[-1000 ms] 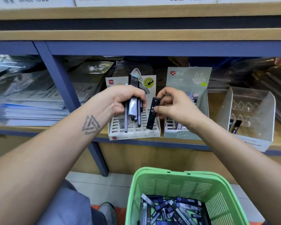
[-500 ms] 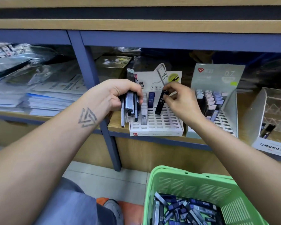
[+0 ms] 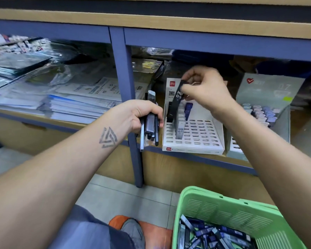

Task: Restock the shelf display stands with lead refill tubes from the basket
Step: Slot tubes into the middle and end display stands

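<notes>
A white slotted display stand sits on the shelf, with a grey tube and a blue tube standing in it. My right hand pinches the top of a black lead refill tube, marked HB 0.5, over the stand's back-left slots; whether its lower end sits in a slot I cannot tell. My left hand grips a bundle of several tubes just left of the stand. The green basket at the bottom right holds several more tubes.
A second, grey-green stand with several pale tubes stands right of the white one. A blue shelf post rises beside my left hand. Stacks of wrapped paper goods fill the left bay. Tiled floor and my knee lie below.
My right hand has lifted and carried the black tube to the left side of the stand. The view has shifted left and closer. My left hand keeps its bundle.
</notes>
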Available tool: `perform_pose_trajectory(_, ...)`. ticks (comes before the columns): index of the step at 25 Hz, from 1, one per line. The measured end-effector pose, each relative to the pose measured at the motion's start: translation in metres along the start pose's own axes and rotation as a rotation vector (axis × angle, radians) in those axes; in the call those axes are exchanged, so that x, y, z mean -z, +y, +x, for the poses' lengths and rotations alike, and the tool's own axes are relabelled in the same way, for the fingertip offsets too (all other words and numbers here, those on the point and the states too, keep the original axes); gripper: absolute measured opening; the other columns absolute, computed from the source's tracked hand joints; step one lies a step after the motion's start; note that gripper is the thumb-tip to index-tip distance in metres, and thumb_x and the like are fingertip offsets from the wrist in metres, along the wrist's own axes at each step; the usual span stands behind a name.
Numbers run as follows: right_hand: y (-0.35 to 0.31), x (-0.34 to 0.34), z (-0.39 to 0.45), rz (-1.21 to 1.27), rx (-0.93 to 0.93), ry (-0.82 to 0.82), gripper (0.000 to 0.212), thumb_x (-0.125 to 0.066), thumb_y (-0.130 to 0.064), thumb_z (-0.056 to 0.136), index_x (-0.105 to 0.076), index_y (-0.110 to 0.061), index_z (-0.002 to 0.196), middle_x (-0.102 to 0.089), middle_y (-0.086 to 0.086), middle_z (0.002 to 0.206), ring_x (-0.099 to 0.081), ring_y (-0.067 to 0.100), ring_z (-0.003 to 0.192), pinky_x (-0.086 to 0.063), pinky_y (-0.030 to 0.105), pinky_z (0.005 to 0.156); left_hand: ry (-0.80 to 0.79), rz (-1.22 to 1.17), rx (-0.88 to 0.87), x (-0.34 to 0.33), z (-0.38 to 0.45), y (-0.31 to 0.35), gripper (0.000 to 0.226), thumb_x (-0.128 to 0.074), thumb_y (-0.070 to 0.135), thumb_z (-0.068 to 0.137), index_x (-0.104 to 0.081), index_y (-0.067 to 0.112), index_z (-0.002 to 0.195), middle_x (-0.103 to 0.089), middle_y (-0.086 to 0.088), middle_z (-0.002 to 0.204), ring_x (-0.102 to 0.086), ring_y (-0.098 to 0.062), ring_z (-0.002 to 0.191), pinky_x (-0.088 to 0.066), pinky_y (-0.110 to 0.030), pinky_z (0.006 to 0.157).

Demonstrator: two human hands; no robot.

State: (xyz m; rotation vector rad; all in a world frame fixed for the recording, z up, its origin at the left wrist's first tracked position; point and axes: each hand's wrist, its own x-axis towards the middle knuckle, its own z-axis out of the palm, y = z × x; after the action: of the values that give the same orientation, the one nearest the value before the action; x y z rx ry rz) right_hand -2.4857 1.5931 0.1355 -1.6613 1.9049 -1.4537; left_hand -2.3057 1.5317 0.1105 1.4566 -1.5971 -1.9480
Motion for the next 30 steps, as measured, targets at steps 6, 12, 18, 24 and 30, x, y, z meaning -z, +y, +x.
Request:
perform_pose_trajectory(6, 0.03, -0.044, 0.001, -0.503, 0.111, -0.109, 0.016, -0.068, -0.019, 0.082, -0.066, -0.029, 0.094, -0.07, -0.003, 0.09, -0.065, 0.023, 0.089, -0.057, 0.039, 0.079, 0.007, -0.06, 0.025, 0.004, 0.001, -0.004, 0.031, -0.057, -0.008, 0.083, -0.057, 0.005, 0.055, -0.061, -0.015, 0.066, -0.062, -0.026, 0.068, -0.053, -0.043, 0.072)
perform_pose_trajectory(12, 0.026, -0.042, 0.002, -0.522, 0.094, -0.166, 0.014, -0.071, -0.014, 0.08, -0.065, -0.024, 0.088, -0.067, -0.003, 0.086, -0.062, 0.025, 0.089, -0.055, 0.039, 0.077, -0.014, -0.075, 0.019, 0.007, 0.003, -0.007, 0.027, -0.057, -0.006, 0.084, -0.058, 0.005, 0.059, -0.063, -0.015, 0.068, -0.063, -0.024, 0.068, -0.055, -0.035, 0.065)
perform_pose_trajectory(18, 0.021, -0.041, 0.006, -0.601, 0.042, -0.149, 0.017, -0.067, -0.01, 0.084, -0.066, -0.024, 0.092, -0.067, 0.003, 0.094, -0.061, 0.029, 0.092, -0.053, 0.035, 0.074, -0.066, -0.133, -0.011, 0.003, 0.003, -0.005, 0.019, -0.059, -0.008, 0.084, -0.058, 0.004, 0.07, -0.064, -0.016, 0.073, -0.067, -0.021, 0.06, -0.057, -0.028, 0.053)
perform_pose_trajectory(24, 0.016, -0.035, 0.006, -0.623, -0.003, -0.187, 0.018, -0.067, -0.008, 0.08, -0.066, -0.024, 0.089, -0.066, 0.0, 0.094, -0.059, 0.026, 0.092, -0.047, 0.032, 0.068, -0.068, -0.129, -0.013, 0.003, 0.005, -0.005, 0.017, -0.059, -0.008, 0.083, -0.059, 0.003, 0.07, -0.064, -0.016, 0.074, -0.067, -0.021, 0.061, -0.056, -0.028, 0.052)
perform_pose_trajectory(30, 0.019, -0.044, 0.005, -0.687, 0.021, -0.187, 0.02, -0.065, -0.013, 0.085, -0.07, -0.03, 0.095, -0.068, 0.002, 0.103, -0.062, 0.028, 0.098, -0.041, 0.029, 0.07, -0.077, -0.141, -0.005, 0.004, 0.005, -0.005, 0.018, -0.06, -0.007, 0.082, -0.059, 0.005, 0.069, -0.065, -0.015, 0.075, -0.068, -0.022, 0.065, -0.057, -0.03, 0.056)
